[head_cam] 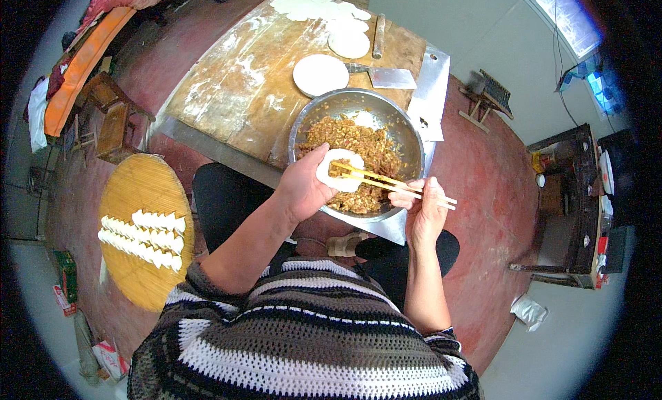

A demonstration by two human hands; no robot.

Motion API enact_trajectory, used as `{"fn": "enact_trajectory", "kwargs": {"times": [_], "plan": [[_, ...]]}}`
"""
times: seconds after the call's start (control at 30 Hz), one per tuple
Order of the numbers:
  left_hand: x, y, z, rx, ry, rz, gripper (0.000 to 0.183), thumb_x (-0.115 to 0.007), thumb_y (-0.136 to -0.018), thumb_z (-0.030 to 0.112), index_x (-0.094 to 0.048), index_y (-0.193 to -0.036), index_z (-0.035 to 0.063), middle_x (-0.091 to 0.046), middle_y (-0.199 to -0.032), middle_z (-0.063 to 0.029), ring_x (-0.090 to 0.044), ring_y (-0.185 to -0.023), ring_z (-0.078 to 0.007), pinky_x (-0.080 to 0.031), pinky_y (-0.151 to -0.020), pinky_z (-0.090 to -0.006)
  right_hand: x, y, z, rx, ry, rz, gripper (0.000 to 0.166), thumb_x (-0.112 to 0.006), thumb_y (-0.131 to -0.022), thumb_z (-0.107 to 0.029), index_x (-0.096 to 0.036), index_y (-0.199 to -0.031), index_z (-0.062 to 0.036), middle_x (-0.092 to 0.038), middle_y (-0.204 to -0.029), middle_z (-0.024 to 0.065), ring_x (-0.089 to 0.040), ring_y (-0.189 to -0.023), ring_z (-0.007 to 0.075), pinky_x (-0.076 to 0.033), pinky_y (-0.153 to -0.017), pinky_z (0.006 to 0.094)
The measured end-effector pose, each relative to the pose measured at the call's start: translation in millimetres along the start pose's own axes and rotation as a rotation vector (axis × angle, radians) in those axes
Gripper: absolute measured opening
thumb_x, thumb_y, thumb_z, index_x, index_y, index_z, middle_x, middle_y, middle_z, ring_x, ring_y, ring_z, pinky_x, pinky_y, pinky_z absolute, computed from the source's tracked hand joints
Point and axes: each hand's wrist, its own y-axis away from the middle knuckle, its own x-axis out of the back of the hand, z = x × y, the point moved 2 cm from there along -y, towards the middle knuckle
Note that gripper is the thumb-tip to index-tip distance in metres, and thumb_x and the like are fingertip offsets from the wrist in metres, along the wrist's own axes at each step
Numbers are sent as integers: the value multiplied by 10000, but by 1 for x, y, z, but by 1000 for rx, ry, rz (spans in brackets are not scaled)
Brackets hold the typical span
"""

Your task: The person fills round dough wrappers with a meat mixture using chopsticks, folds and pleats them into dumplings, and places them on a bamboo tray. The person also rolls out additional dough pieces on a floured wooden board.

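Note:
A round dough wrapper [325, 168] rests in my left hand [302, 185], with some filling at its middle. My right hand [424, 208] grips a pair of chopsticks [402, 188], whose tips touch the filling on the wrapper. Below both hands stands a steel mixing bowl [417, 141] that holds a chopped, brownish filling [344, 133]. Just beyond the bowl's rim is a stack of round wrappers [320, 75]. Several finished dumplings [164, 239] sit in rows on a round woven tray [139, 188] to my left.
On the floury wooden board [222, 89] lie a cleaver [391, 78], a rolling pin [379, 36] and more loose wrappers [305, 6] at the far end. A wooden chair [114, 120] stands at left, a small stool [486, 97] at right. Farther right is a dark cabinet [563, 203].

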Motion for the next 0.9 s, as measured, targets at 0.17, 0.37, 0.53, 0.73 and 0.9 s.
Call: {"fn": "enact_trajectory", "kwargs": {"times": [0.17,0.37,0.53,0.73,0.9], "plan": [[0,2,1,-14,-19,22,418,-343,-1068,246,-420,-1350,-53,-548,-1315,-208,-539,-1237,-332,-418,-1077,-493,2,-1,5,-4,3,22,346,-442,-1058,-291,-559,-961,20,-678,-813,210,-703,-638,255,-589,-554,317],[-2,2,2,-58,-81,40,463,-289,-1074,260,-407,-1362,-82,-525,-1348,-235,-512,-1268,-338,-378,-1117,-487,-3,2,-8,-15,-121,119,319,-451,-1055,-297,-543,-929,-19,-659,-770,159,-666,-584,218,-555,-520,293],[-4,1,-1,-55,-91,78,458,-296,-1070,241,-406,-1371,-85,-518,-1358,-235,-506,-1277,-338,-378,-1120,-484,-2,1,5,-53,-126,150,326,-460,-1052,-296,-549,-906,-18,-678,-818,174,-698,-631,228,-582,-541,297],[1,0,1,-76,-97,42,461,-316,-1067,246,-404,-1388,-73,-517,-1363,-229,-498,-1286,-338,-386,-1113,-484,1,1,0,-17,-194,87,318,-454,-1054,-279,-541,-950,8,-665,-825,183,-708,-664,249,-606,-570,323],[-7,4,4,-67,-131,13,469,-324,-1066,252,-404,-1403,-64,-520,-1365,-211,-501,-1286,-327,-391,-1104,-489,6,-1,9,-75,-172,101,301,-466,-1051,-264,-543,-967,15,-665,-840,185,-706,-662,250,-609,-576,321]]}}
